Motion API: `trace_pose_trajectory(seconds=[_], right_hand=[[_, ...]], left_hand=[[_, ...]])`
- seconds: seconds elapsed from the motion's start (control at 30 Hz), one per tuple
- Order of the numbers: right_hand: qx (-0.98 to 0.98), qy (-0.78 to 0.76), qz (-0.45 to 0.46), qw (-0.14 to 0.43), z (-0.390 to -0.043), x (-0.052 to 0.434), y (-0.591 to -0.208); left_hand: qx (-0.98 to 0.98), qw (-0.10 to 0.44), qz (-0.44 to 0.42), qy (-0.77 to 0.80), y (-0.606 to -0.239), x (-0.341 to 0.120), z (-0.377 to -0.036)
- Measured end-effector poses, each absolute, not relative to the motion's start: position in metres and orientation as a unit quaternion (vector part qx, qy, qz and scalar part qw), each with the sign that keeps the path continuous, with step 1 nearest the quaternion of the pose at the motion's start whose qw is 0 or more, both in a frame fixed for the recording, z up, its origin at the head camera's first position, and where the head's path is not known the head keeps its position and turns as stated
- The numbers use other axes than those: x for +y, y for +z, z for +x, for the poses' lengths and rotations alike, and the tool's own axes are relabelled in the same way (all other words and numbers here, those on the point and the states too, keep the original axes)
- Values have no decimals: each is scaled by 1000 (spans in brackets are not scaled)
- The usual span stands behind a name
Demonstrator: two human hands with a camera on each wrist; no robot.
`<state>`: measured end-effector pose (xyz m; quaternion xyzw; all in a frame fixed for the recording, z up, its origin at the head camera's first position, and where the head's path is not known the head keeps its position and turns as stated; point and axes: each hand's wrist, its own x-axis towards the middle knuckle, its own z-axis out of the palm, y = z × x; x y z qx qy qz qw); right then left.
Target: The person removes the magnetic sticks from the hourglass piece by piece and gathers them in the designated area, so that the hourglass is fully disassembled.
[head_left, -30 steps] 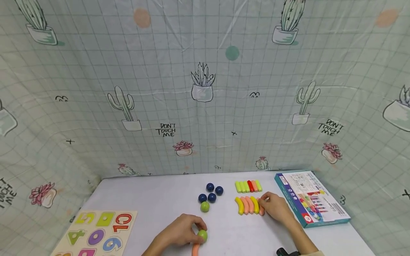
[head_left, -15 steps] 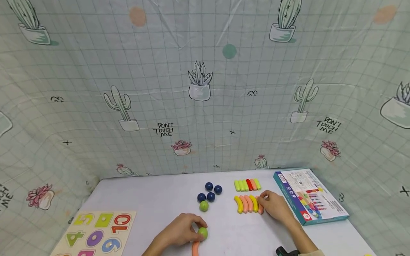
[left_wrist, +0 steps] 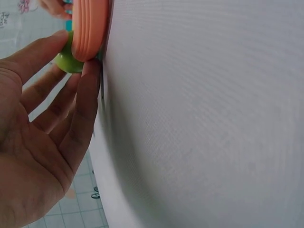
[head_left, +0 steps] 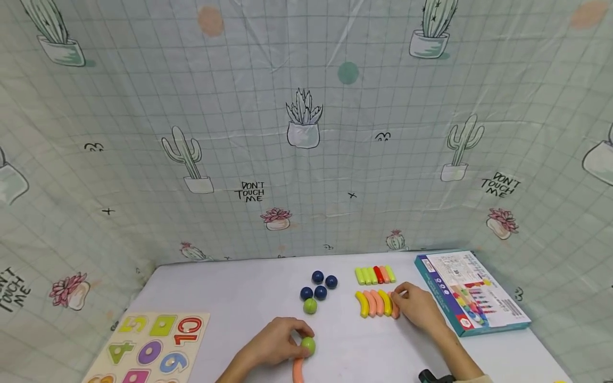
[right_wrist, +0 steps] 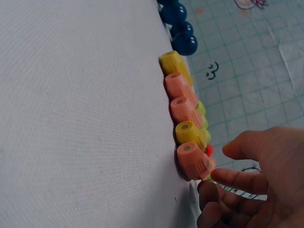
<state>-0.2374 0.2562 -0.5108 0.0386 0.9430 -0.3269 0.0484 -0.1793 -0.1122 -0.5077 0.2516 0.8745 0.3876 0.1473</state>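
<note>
Apparently mid-sorting, the left hand (head_left: 275,348) pinched a green ball (head_left: 308,346) beside a pink curved piece (head_left: 298,371), while the right hand (head_left: 415,309), fingers loosely open, touched the end piece (head_left: 395,308) of the curved row.

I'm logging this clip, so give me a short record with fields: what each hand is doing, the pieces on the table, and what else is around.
left hand: grips a green ball beside a curved orange piece
right hand: fingertips at the end orange piece of the curved row
loose balls: three dark blue balls, one green ball
far row: short sticks, green, red, orange
left edge: number puzzle board
right edge: printed box
</note>
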Motion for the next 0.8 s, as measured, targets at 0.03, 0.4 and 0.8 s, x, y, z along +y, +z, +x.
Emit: trace_pose_trajectory(seconds=[0.03,0.4,0.8], right_hand=[[944,-325,40,46,-237,258,-510],[944,-324,44,47,-236,253,-511],[934,-355,-33,9,-228,222,-501]], left_hand=[[874,147,251,388,-508,-110,-179],[853,184,240,425,-506,-114,-176],[863,146,228,427,-506,-106,-177]])
